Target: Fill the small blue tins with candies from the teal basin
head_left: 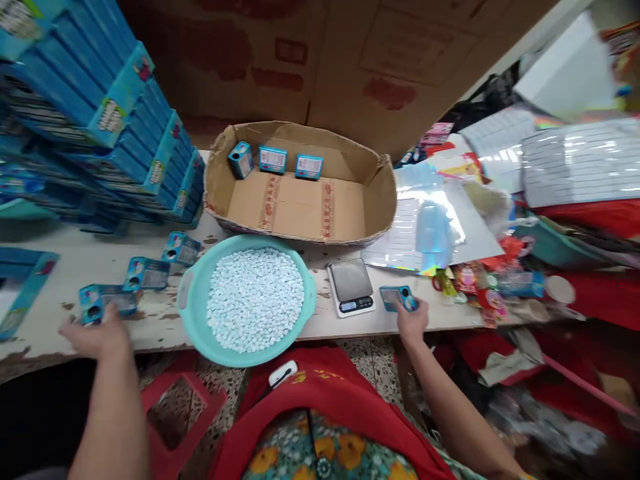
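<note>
My left hand (103, 337) is at the left of the table, fingers apart, at the near side of a small blue box (120, 300) with a dark round hole in its end. Two more such boxes (147, 274) lie in a slanting row behind it. My right hand (414, 321) grips another small blue box (393, 298) beside a digital scale (353, 283), whose plate is bare. Between my hands, a turquoise basin (193, 313) holds many small pale-blue and white pieces (255, 300). Behind it, a cut-down cardboard tray (300, 223) contains three blue boxes (273, 160).
Stacked display cartons of blue packs (115, 120) rise at the left. A large cardboard box (325, 60) stands behind the tray. Printed sheets (410, 227), packets and red cloth crowd the right. A red stool (175, 413) is below the table edge.
</note>
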Available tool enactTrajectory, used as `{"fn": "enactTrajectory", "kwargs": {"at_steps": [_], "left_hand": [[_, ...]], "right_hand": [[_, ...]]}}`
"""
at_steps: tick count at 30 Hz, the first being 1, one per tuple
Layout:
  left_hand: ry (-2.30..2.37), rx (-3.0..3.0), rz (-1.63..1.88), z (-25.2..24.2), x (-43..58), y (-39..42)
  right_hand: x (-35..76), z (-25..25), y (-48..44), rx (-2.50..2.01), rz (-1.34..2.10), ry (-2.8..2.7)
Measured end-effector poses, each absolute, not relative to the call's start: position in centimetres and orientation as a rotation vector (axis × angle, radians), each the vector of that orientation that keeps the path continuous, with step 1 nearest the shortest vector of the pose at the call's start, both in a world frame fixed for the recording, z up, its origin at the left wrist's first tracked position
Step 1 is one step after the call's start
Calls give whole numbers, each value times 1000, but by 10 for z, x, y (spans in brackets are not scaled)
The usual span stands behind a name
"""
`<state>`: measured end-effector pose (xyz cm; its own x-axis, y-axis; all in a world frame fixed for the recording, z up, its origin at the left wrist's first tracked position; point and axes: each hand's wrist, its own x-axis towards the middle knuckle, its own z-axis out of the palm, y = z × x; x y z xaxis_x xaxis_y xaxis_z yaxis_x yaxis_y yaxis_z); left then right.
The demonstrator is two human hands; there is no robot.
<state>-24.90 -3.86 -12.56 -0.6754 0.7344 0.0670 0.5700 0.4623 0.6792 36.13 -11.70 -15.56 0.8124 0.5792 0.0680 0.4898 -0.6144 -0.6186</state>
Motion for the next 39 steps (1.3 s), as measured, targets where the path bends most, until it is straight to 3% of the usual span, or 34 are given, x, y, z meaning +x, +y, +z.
{"fn": "enactTrajectory", "kwargs": {"at_steps": [2,4,7,10,17,28,39], "left_hand": [[2783,1007,1180,-128,-226,-47],[2615,1225,1164,-133,-183,-52],[2133,1562,764,-147,-106,-44],[2237,1341,605,-157,-52,-24],[1966,692,1001,-154,-33,2],[1205,236,1477,-66,-27,-15],[1295,328,1734,-44,-27,-13]], "right_hand": [[361,-145,-112,-2301,247,-805],[350,-127,-102,-2196,292,-901],[315,-92,-80,-2006,400,-1089],[267,-68,-56,-1906,622,-1175],[183,-59,-18,-1600,1061,-1529],[139,-57,-12,-1400,804,-2169],[102,-43,-18,-1355,828,-2213]]}}
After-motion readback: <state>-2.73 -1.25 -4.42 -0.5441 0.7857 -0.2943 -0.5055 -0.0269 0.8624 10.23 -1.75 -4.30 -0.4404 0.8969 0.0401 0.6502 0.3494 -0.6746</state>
